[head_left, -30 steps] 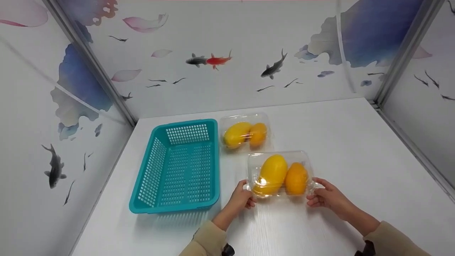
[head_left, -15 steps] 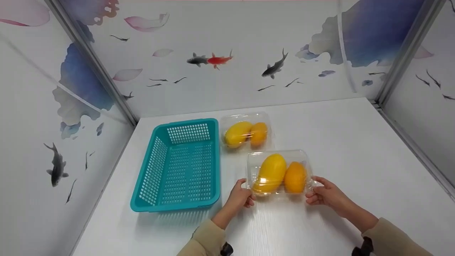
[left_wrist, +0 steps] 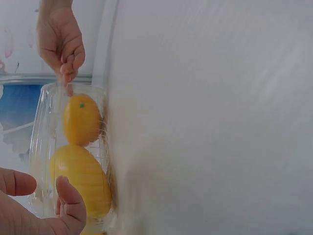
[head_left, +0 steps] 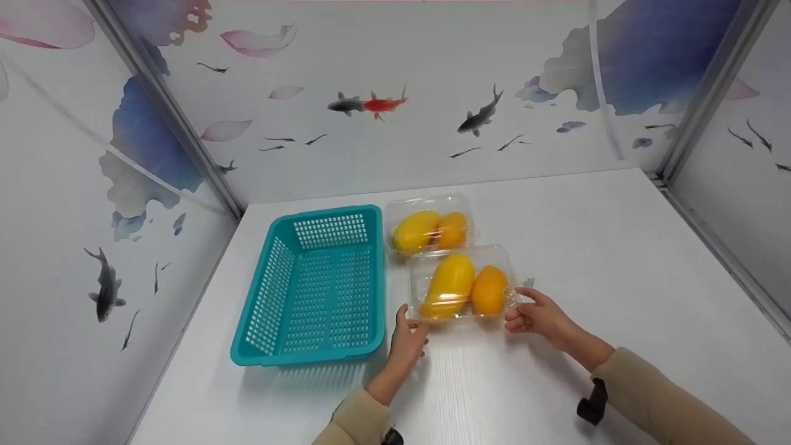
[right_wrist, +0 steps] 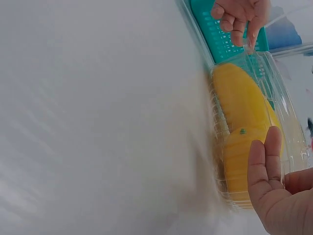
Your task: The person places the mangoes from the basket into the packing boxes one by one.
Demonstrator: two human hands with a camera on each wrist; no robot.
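A clear plastic clamshell box (head_left: 458, 285) holds a large yellow mango (head_left: 450, 285) and a smaller orange fruit (head_left: 490, 290). My right hand (head_left: 544, 318) pinches the right edge of this box between thumb and fingers. Near its lower left corner is my left hand (head_left: 406, 343), with thumb and forefinger spread apart; the left wrist view shows the gap between the left thumb (left_wrist: 22, 183) and forefinger (left_wrist: 69, 196). Behind it lies a second clear box (head_left: 395, 205) with similar fruit. From the head, the front box overlaps the rear one's near edge; whether they touch I cannot tell.
An unfilled turquoise plastic basket (head_left: 378, 278) stands left of both boxes, close to the rear one. White table surface (head_left: 618, 247) stretches to the right. Painted panels (head_left: 420, 142) close off the back and sides.
The front box has moved left and away from me, toward the rear box. My right hand has travelled with it, while my left thumb has spread away from its corner.
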